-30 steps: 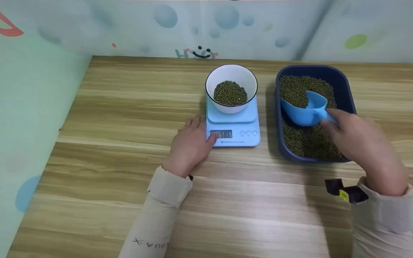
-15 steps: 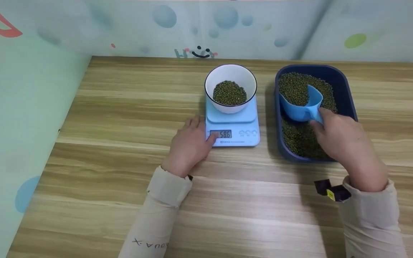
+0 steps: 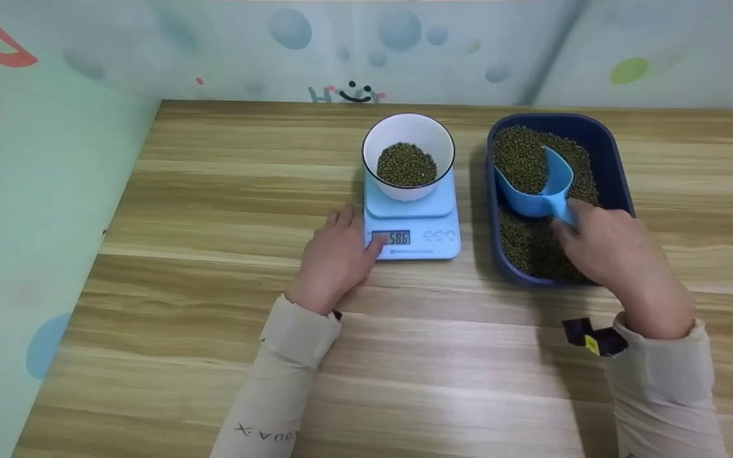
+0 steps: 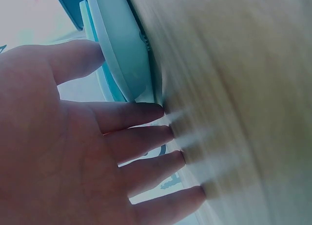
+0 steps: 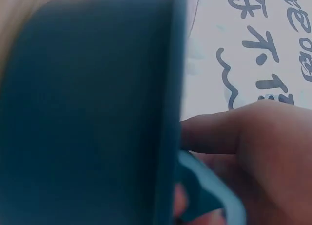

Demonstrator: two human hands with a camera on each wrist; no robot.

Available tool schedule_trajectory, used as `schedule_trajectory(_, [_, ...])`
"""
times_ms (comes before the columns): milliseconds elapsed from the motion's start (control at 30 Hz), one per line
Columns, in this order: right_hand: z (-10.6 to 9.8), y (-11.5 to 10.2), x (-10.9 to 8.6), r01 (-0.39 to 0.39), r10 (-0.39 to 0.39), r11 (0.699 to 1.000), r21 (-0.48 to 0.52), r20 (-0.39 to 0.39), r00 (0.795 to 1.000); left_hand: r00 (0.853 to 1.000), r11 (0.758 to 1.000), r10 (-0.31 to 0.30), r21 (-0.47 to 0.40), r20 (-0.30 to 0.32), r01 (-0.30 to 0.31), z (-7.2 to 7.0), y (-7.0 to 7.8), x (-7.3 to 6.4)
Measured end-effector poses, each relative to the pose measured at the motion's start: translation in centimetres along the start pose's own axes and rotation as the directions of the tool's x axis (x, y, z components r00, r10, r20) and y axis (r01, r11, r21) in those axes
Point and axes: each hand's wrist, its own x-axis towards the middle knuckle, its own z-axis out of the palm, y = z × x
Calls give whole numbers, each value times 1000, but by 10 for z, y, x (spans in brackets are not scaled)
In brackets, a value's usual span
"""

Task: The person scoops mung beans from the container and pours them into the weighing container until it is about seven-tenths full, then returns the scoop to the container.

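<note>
My right hand (image 3: 618, 251) grips the handle of a blue scoop (image 3: 535, 202) inside a dark blue tub (image 3: 618, 178). Small green beans (image 3: 522, 152) lie in the scoop and around it in the tub. In the right wrist view the tub's wall (image 5: 92, 113) hides much of the scoop. My left hand (image 3: 335, 257) has its thumb on the front left corner of a light blue kitchen scale (image 3: 430, 248); in the left wrist view its straight fingers (image 4: 151, 171) reach down to the table. The display reads 58.6. A white bowl (image 3: 376, 143) holding beans stands on the scale.
The wood-grain table (image 3: 214, 210) reaches back to a patterned wall (image 3: 226, 51); another pale green wall (image 3: 55, 191) rises at the left. The tub stands just right of the scale, with a narrow gap between.
My right hand has moved left in the tub with the scoop, then shifted slightly right. The left hand, the bowl and the scale reading stay the same.
</note>
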Motion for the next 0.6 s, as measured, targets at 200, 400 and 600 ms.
schedule_trajectory(200, [-1, 1, -1, -1, 1, 1000, -19, 7, 1000, 1000, 1000, 0, 2, 7, 0, 0, 0, 0])
schedule_trajectory(400, [0, 3, 0, 7, -6, 1000, -30, 11, 1000, 1000, 1000, -10, 7, 20, 10, 1, 0, 0])
schedule_trajectory(600, [-3, 9, 1, 4, -4, 1000, -8, 46, 999, 1000, 1000, -10, 8, 20, 10, 1, 1, 0])
